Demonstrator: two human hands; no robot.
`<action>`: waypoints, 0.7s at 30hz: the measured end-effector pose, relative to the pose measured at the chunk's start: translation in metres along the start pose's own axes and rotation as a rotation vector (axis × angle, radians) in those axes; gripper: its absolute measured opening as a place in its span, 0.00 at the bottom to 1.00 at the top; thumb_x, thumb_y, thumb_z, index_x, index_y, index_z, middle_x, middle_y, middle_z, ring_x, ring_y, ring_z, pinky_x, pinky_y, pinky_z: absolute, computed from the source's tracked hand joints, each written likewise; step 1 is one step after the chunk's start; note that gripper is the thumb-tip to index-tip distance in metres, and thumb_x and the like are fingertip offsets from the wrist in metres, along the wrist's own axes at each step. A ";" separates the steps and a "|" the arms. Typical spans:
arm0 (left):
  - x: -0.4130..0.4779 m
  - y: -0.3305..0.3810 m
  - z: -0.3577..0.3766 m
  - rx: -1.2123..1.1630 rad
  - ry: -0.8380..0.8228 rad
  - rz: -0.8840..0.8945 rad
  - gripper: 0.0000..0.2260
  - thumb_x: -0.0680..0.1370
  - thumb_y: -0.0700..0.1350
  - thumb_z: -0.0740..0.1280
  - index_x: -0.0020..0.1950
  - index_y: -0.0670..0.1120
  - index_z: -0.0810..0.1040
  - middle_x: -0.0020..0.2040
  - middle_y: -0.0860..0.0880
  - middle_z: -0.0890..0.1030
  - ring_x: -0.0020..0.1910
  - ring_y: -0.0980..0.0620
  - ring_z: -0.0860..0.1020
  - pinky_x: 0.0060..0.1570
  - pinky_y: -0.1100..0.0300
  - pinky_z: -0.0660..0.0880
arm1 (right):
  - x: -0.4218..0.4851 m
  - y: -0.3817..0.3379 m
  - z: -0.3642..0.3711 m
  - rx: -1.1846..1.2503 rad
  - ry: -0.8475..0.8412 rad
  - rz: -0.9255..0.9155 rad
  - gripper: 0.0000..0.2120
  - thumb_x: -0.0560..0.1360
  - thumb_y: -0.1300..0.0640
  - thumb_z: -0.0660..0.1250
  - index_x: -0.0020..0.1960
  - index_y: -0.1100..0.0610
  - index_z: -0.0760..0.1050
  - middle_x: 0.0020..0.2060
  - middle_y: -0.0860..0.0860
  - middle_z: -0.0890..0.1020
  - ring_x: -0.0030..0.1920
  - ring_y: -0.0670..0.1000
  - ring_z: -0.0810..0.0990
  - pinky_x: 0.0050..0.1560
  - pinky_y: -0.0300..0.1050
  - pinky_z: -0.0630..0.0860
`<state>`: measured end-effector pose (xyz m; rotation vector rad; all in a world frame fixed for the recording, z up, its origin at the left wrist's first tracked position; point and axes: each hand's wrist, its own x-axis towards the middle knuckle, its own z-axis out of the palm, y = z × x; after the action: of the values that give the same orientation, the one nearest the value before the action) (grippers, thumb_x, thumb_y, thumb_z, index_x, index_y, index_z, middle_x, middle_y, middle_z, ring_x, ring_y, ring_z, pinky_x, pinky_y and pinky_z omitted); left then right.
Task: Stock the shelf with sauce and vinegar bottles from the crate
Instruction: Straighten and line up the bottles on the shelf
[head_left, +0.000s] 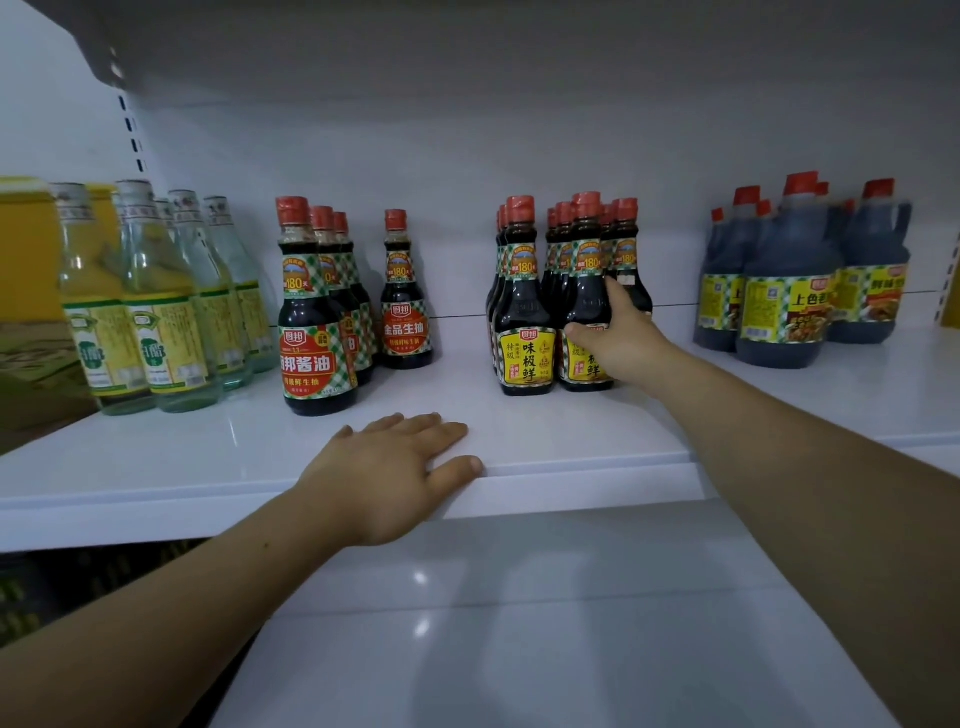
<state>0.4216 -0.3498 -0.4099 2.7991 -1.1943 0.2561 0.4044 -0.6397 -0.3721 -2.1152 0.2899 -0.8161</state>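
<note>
My right hand (621, 335) is wrapped around a dark sauce bottle with a yellow label (586, 306), standing upright in the front row of a cluster of the same bottles (524, 312) on the white shelf (519, 431). My left hand (395, 470) lies flat and open on the shelf's front edge, holding nothing. Left of it stands a row of red-labelled soy sauce bottles (314, 322), with one more red-labelled bottle (405, 306) set apart behind. The crate is not in view.
Clear vinegar bottles with yellow-green labels (161, 306) stand at the left, beside a yellow box (26, 249). Large dark jugs with handles (789, 291) fill the right end. The shelf above (467, 47) hangs low overhead. A lower white shelf (519, 623) juts out below.
</note>
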 end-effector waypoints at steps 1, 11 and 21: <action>0.001 0.000 -0.001 0.000 0.002 0.000 0.41 0.63 0.74 0.34 0.74 0.65 0.53 0.76 0.59 0.56 0.75 0.54 0.55 0.71 0.45 0.55 | 0.003 0.000 0.000 -0.015 -0.002 0.007 0.35 0.77 0.53 0.68 0.77 0.50 0.54 0.66 0.50 0.72 0.65 0.54 0.72 0.60 0.45 0.70; 0.001 0.000 -0.001 0.001 0.015 0.002 0.40 0.64 0.74 0.35 0.74 0.65 0.55 0.76 0.59 0.57 0.74 0.54 0.56 0.71 0.46 0.57 | 0.010 -0.003 0.025 -0.328 0.077 0.068 0.57 0.69 0.35 0.70 0.76 0.49 0.30 0.76 0.59 0.48 0.73 0.61 0.60 0.69 0.56 0.63; 0.000 0.002 -0.003 -0.089 0.107 0.012 0.29 0.75 0.69 0.51 0.73 0.59 0.63 0.75 0.56 0.62 0.72 0.53 0.61 0.69 0.51 0.61 | -0.019 -0.038 0.024 -0.424 0.137 0.033 0.55 0.69 0.31 0.67 0.78 0.51 0.34 0.78 0.56 0.39 0.77 0.59 0.44 0.75 0.58 0.53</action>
<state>0.4197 -0.3506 -0.4074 2.6664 -1.1696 0.3406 0.4030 -0.5917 -0.3616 -2.4390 0.6149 -0.9463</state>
